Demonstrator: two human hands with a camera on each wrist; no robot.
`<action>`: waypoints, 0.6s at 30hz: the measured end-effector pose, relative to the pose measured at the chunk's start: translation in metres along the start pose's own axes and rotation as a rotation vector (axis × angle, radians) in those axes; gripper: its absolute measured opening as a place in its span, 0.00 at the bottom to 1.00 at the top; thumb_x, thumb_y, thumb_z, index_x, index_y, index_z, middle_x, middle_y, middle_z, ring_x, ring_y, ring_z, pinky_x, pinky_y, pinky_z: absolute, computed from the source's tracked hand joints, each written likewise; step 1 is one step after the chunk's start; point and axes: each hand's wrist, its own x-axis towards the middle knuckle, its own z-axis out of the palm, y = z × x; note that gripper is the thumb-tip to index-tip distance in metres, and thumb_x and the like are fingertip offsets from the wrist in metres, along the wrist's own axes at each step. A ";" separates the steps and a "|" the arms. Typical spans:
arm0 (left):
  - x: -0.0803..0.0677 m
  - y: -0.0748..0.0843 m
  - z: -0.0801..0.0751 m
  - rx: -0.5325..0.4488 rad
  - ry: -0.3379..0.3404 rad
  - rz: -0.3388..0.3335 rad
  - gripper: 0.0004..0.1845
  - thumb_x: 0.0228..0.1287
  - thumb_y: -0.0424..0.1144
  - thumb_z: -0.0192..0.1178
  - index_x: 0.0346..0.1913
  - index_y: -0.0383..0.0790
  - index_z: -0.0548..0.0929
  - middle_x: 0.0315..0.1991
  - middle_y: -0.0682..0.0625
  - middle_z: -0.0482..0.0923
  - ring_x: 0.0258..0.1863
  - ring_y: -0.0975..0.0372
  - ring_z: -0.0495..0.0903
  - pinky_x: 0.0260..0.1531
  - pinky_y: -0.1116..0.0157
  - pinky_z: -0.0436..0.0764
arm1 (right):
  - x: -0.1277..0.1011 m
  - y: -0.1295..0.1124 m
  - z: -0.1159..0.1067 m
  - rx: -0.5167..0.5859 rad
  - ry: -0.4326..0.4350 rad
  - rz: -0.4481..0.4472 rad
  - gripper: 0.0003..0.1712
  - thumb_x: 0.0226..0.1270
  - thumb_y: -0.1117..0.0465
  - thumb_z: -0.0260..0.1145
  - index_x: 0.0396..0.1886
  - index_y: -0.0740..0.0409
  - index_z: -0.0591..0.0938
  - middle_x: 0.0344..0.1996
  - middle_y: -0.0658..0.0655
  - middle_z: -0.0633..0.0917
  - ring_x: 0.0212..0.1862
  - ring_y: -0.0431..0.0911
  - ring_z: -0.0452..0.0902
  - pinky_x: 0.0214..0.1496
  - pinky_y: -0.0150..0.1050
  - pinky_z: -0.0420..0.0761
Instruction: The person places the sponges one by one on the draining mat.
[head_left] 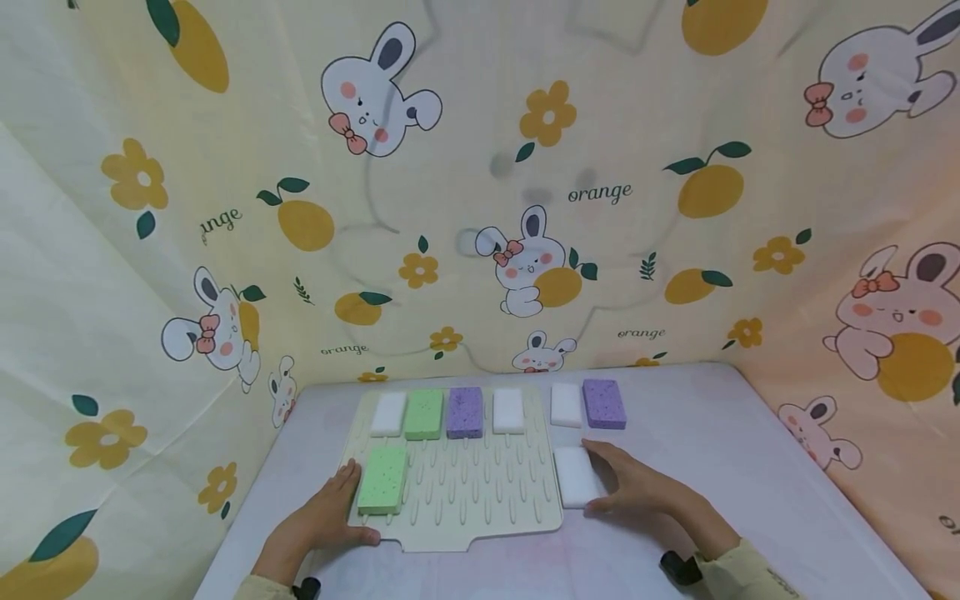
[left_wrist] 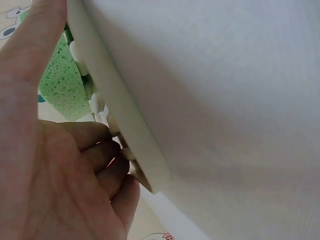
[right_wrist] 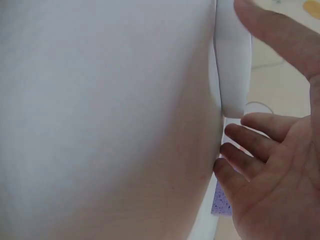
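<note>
A cream pegged board (head_left: 450,540), like a drying mat, lies on the table with rows of upright pegs. My left hand (head_left: 322,512) holds its near left corner, thumb at the front edge and fingers along the left side. Beside that hand a green sponge (head_left: 383,481) lies on the pegs; it shows again in the left wrist view as a porous green block (left_wrist: 65,82). My right hand (head_left: 641,483) holds a white sponge (head_left: 576,477) just right of the board, thumb at its near end, fingers at its far end. The sponge's side (right_wrist: 232,65) faces the right wrist camera.
Along the board's back row lie a white sponge (head_left: 388,414), a green one (head_left: 424,414), a purple one (head_left: 465,412) and another white one (head_left: 508,411). Right of the board are a white sponge (head_left: 566,405) and a purple one (head_left: 604,404). A printed curtain (head_left: 465,167) surrounds the table.
</note>
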 end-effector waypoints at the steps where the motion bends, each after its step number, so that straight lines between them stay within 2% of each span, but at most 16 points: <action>1: 0.000 0.000 0.000 -0.001 0.000 0.000 0.78 0.38 0.71 0.82 0.83 0.24 0.55 0.85 0.29 0.50 0.83 0.35 0.53 0.81 0.39 0.61 | 0.000 -0.001 0.000 -0.003 -0.003 -0.003 0.68 0.53 0.44 0.88 0.83 0.69 0.61 0.79 0.76 0.65 0.80 0.74 0.58 0.81 0.72 0.59; 18: -0.002 0.000 -0.001 -0.008 0.007 0.016 0.78 0.39 0.71 0.82 0.83 0.23 0.55 0.84 0.28 0.50 0.83 0.36 0.53 0.81 0.40 0.61 | 0.000 0.001 0.002 -0.001 -0.010 0.013 0.66 0.54 0.45 0.88 0.83 0.68 0.63 0.78 0.74 0.67 0.80 0.72 0.59 0.81 0.70 0.60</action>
